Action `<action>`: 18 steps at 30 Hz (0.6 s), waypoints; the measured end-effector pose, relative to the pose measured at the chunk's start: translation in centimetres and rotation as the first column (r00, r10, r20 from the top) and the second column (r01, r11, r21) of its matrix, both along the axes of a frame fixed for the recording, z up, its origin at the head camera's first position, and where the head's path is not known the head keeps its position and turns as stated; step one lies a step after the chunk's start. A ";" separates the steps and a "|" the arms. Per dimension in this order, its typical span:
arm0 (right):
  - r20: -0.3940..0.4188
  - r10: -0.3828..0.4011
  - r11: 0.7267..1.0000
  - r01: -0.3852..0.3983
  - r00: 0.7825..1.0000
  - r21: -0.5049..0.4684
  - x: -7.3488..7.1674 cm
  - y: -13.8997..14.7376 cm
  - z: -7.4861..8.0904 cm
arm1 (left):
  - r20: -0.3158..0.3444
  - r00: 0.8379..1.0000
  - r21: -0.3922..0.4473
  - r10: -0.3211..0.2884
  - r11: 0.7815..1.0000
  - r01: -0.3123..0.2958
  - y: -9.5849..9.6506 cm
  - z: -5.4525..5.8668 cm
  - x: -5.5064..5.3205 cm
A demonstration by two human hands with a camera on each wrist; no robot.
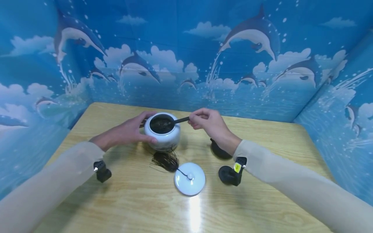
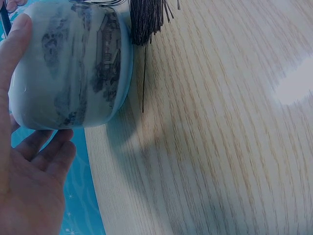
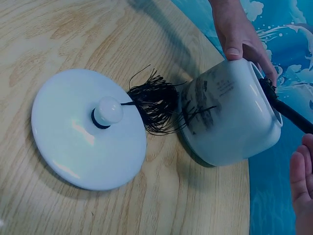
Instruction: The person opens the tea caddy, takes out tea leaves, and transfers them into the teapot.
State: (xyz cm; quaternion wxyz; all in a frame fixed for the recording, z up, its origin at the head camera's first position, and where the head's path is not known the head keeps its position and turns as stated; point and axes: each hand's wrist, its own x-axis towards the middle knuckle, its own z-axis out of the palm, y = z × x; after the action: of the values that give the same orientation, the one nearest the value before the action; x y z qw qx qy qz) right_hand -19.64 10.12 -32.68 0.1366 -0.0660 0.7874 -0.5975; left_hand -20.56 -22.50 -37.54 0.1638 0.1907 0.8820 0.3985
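Note:
A white porcelain jar [image 1: 167, 138] with a grey painted landscape stands on the table, its round mouth uncovered. Dark, loose tea-like leaves [image 1: 161, 124] show inside it. My left hand [image 1: 137, 129] grips the jar from the left, thumb on the near side and fingers around the back. With thumb and fingertips my right hand [image 1: 208, 124] pinches the handle of a slim black scoop [image 1: 182, 120]. The scoop's far end dips into the jar's mouth, and a dark clump [image 3: 267, 88] shows there in the right wrist view.
In front of the jar lies its white round lid [image 1: 190, 184], knob up, with a black tassel [image 1: 166, 160] tied to the knob. A dark round object [image 1: 220, 151] sits partly hidden under my right forearm. Dolphin-printed cloth [image 1: 186, 48] walls the table's back and sides.

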 end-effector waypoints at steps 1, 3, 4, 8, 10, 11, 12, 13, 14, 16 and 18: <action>-0.004 -0.002 1.000 0.002 1.000 -0.003 0.0 0.1 0.0 | -0.001 1.000 0.000 -0.001 1.000 0.001 0.0 0.0 0.0; -0.011 -0.004 1.000 0.004 1.000 -0.006 0.0 0.4 0.1 | 0.000 1.000 0.001 -0.003 1.000 0.003 -0.1 -0.1 0.0; -0.012 -0.006 1.000 0.006 1.000 -0.007 -0.1 0.5 0.1 | 0.001 1.000 -0.002 -0.002 1.000 0.002 -0.2 -0.1 -0.1; -0.010 -0.012 1.000 0.012 1.000 -0.008 0.0 1.1 0.1 | 0.000 1.000 -0.001 -0.004 1.000 0.004 -0.2 -0.1 0.0; -0.009 -0.020 1.000 0.020 1.000 -0.007 0.0 1.5 0.1 | -0.003 1.000 -0.001 -0.004 1.000 0.004 -0.1 0.0 0.1; -0.010 -0.024 1.000 0.024 1.000 -0.005 0.0 1.7 0.1 | -0.006 1.000 0.001 -0.005 1.000 0.005 -0.1 0.0 0.1; -0.011 -0.027 1.000 0.027 1.000 -0.005 0.0 1.9 0.1 | -0.007 1.000 0.003 -0.006 1.000 0.006 -0.1 0.1 0.2; -0.013 -0.031 0.999 0.031 0.999 -0.007 0.0 2.1 0.2 | -0.010 1.000 0.003 -0.007 1.000 0.007 -0.1 0.1 0.2; -0.015 -0.036 0.999 0.036 0.999 -0.006 0.0 2.4 0.3 | -0.009 1.000 0.003 -0.006 1.000 0.006 -0.1 0.2 0.3; -0.017 -0.041 0.999 0.041 0.999 -0.004 0.0 2.9 0.3 | -0.007 1.000 0.007 -0.006 1.000 0.006 0.0 0.3 0.3; -0.019 -0.046 0.999 0.046 0.999 -0.003 0.0 3.5 0.5 | -0.004 1.000 0.013 -0.007 1.000 0.007 0.0 0.4 0.4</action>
State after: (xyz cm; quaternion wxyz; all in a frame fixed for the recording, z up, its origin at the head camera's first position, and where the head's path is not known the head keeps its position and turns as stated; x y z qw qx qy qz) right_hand -19.67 13.58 -32.18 0.1152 -0.0537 0.7891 -0.6009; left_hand -20.17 -22.51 -37.14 0.1623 0.1954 0.8792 0.4031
